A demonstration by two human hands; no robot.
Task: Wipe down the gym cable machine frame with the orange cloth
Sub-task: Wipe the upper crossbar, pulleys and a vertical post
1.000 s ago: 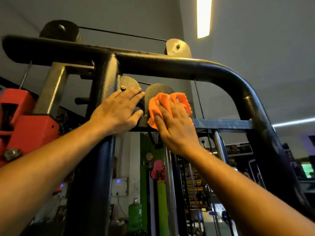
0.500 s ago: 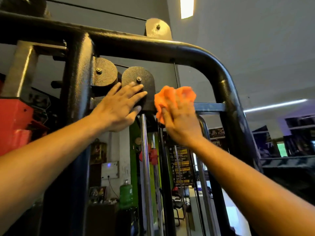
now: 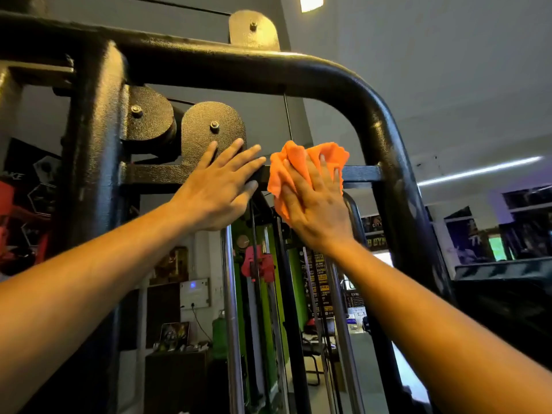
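Observation:
The black cable machine frame [image 3: 343, 82] arches overhead, with a flat crossbar [image 3: 361, 174] running under it. My right hand [image 3: 316, 204] presses the bunched orange cloth [image 3: 298, 156] flat against that crossbar, fingers straight over the fabric. My left hand [image 3: 221, 186] rests with straight fingers on the crossbar and the lower edge of a rounded pulley cover plate [image 3: 213, 130], just left of the cloth. A second pulley cover [image 3: 146, 118] sits beside the thick left upright [image 3: 95, 138].
Chrome guide rods [image 3: 230, 309] and a thin cable [image 3: 288, 115] run vertically behind the crossbar. Red equipment [image 3: 18, 216] stands at far left. Beyond are a green pillar [image 3: 268, 309], a green bottle [image 3: 219, 333], posters and a ceiling light [image 3: 312, 3].
The cloth and my right hand slid right along the crossbar, off the pulley cover. My left hand followed to the right, from the upright onto the cover plate's lower edge.

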